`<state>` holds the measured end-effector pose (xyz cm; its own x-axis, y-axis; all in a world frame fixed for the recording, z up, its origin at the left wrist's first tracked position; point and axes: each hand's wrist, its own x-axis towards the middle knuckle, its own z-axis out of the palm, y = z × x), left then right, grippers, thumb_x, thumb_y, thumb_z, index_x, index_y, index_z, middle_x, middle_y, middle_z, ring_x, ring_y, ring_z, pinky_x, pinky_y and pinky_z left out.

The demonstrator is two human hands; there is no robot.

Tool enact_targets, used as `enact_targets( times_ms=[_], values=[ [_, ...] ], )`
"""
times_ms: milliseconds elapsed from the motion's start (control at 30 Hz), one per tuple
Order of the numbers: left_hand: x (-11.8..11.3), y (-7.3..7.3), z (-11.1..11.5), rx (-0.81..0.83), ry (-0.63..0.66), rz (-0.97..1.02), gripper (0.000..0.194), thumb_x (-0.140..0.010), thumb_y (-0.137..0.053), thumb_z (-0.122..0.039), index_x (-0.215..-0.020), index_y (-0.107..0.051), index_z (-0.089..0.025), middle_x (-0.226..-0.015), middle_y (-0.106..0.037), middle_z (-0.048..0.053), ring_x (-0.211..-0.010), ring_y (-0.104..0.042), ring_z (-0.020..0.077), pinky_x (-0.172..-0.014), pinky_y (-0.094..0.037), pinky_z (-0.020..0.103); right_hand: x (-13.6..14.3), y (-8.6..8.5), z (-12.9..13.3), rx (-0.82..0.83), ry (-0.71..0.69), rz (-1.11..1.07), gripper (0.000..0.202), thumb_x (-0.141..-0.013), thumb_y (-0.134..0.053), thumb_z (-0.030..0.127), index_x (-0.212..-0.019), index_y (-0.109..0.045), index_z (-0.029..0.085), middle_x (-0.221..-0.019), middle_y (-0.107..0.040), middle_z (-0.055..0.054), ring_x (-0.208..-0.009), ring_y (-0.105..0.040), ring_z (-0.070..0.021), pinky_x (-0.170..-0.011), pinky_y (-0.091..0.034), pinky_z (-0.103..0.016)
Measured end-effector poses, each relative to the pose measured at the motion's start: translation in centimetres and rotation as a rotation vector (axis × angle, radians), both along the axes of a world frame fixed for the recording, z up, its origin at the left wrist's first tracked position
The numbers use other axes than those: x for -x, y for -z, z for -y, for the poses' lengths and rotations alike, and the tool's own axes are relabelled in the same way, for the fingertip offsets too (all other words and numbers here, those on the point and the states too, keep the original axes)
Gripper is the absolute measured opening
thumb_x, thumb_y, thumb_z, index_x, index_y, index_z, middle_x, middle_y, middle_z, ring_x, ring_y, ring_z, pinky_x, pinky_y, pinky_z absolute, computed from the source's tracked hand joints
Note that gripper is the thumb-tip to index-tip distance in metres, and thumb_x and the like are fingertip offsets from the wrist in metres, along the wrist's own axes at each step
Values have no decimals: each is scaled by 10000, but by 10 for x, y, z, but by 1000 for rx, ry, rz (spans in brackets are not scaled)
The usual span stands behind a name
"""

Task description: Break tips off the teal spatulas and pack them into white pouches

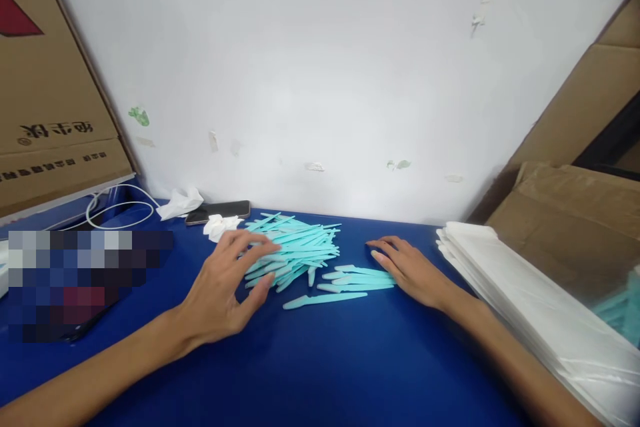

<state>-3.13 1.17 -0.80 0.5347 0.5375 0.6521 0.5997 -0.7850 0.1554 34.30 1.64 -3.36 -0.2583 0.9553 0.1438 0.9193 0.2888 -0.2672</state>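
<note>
A heap of turquoise eyebrow razors (307, 243) lies on the blue table (320, 367). My left hand (217, 290) is at the heap's left side, fingers spread and curved over the ends of some razors; it grips none that I can see. Just right of the heap, a small row of razors (363, 278) lies side by side, handles pointing right. My right hand (415, 270) rests at those handle ends with fingers stretched out and thumb apart, covering part of the tips. In front of the row lies a single razor (327, 300).
Behind my left hand are a phone (220, 211) and crumpled tissues (180, 203). A white cable (120, 203) loops beside a cardboard box (55, 93). Stacked white bags (525, 300) lie along the right, next to another cardboard box (565, 227). A white wall (320, 80) stands behind the table.
</note>
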Motion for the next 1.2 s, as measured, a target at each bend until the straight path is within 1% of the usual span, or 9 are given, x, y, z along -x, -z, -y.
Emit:
enact_targets(
  times_ms=[100,200,600,733,833,900,967,1033,1200],
  values=[
    [11,-3,-15,82,-173,-149,769,-936,-445,-578,-1567,-215,-204,-1622,-185,195,-1459,-158,462,-1104,-217,707,0,0,1,-1,3,-1,531,-1015,-216,582,-1403,-491,344,-1363,-522,-83,-1233,-522,-277,-1062,-417,-522],
    [20,1,-28,139,-308,-241,905,-915,-391,-685,-1591,-32,-202,-1662,58,185,-1499,40,461,-1134,-145,708,-1,3,0,-3,7,-4,538,-1009,-218,591,-1402,-492,348,-1370,-519,-87,-1226,-529,-293,-1055,-420,-545],
    [24,7,-32,280,-339,-211,882,-927,-332,-704,-1588,-23,-207,-1666,56,164,-1509,111,395,-1175,-65,662,1,2,0,25,-10,-51,504,-1015,-233,580,-1410,-475,383,-1406,-492,-65,-1269,-496,-282,-1079,-393,-541],
    [20,-9,-25,449,-24,243,907,-875,-288,-789,-1563,-252,-200,-1656,-153,143,-1518,-37,382,-1204,-38,621,0,3,-1,24,-3,-57,503,-1016,-228,575,-1404,-483,380,-1410,-487,-66,-1271,-499,-280,-1073,-406,-522],
    [14,-27,-15,732,297,581,953,-893,101,-696,-1501,-380,-141,-1470,-472,193,-1361,-442,334,-1093,-408,516,0,4,-1,11,1,-49,497,-1014,-242,576,-1397,-493,383,-1401,-498,-62,-1266,-507,-284,-1069,-414,-518],
    [11,-34,-10,1175,485,734,1029,-856,122,-732,-1459,-450,-125,-1253,-620,202,-1081,-629,297,-823,-560,415,0,4,-1,1,1,-39,497,-1012,-245,577,-1398,-495,386,-1395,-508,-60,-1254,-520,-287,-1059,-424,-524],
    [10,-34,-7,1611,652,767,1119,-788,34,-846,-1363,-562,-94,-1035,-676,188,-829,-646,255,-576,-531,326,0,5,-1,-8,8,-30,505,-1009,-245,584,-1399,-496,385,-1393,-514,-62,-1248,-528,-294,-1054,-428,-535],
    [11,-29,-7,1858,758,680,1198,-717,12,-910,-1243,-651,-62,-911,-685,177,-722,-621,240,-452,-462,283,-1,6,-2,-10,13,-24,509,-1005,-249,590,-1400,-496,386,-1394,-515,-60,-1253,-525,-297,-1058,-427,-538],
    [12,-19,-7,2016,857,448,1266,-667,63,-916,-1051,-731,-7,-892,-711,243,-722,-661,281,-392,-438,289,-1,8,-3,-2,12,-25,493,-1008,-261,580,-1409,-480,396,-1402,-499,-55,-1251,-523,-290,-1064,-426,-523]
  ],
)
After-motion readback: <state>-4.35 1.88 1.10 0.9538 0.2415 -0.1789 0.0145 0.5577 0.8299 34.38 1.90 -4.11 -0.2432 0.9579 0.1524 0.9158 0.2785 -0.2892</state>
